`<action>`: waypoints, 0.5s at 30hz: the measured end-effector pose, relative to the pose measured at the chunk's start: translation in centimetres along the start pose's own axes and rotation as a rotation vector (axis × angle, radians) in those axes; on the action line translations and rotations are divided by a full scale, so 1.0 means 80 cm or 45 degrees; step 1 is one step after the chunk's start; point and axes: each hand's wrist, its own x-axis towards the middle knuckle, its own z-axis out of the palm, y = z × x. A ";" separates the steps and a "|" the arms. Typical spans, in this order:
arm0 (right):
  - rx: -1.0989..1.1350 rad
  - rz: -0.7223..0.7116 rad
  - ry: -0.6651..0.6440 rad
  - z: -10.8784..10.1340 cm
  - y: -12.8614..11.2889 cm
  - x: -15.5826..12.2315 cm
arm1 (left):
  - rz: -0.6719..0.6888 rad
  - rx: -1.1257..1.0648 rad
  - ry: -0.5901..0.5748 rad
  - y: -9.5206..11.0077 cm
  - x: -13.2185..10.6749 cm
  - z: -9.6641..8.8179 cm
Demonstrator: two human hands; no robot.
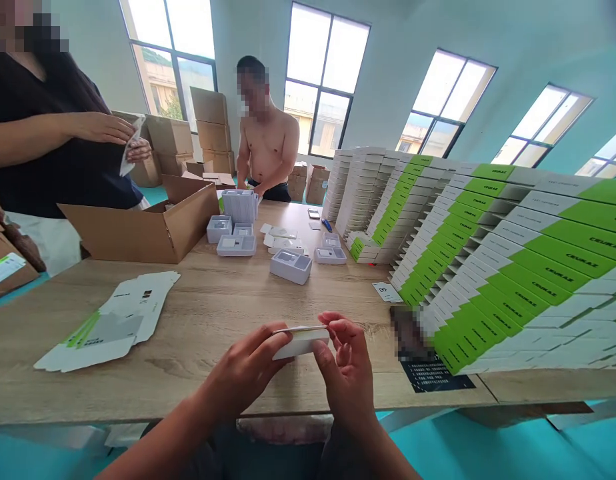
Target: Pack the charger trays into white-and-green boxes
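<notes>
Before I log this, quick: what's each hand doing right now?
Left hand: closed on the white carton.
Right hand: holding its right end.

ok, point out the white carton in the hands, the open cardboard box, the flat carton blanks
White carton (pixel 301 345), head view: side facing the camera.
Open cardboard box (pixel 195 225), head view: outer side wall.
Flat carton blanks (pixel 120 328), head view: top blank's grey panel.

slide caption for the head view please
Left hand and right hand hold a white carton above a wood-grain table, near stacked green-white boxes.
</notes>
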 end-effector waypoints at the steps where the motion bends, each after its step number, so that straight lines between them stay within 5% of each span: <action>1: -0.089 -0.127 -0.050 -0.006 0.005 0.000 | 0.000 0.004 0.004 0.000 0.001 -0.001; 8: -0.429 -0.552 -0.160 -0.022 0.005 0.014 | 0.000 -0.023 -0.001 0.003 0.004 -0.004; 15: -0.512 -0.397 -0.206 -0.012 -0.025 0.018 | -0.017 -0.014 0.010 0.006 -0.006 -0.001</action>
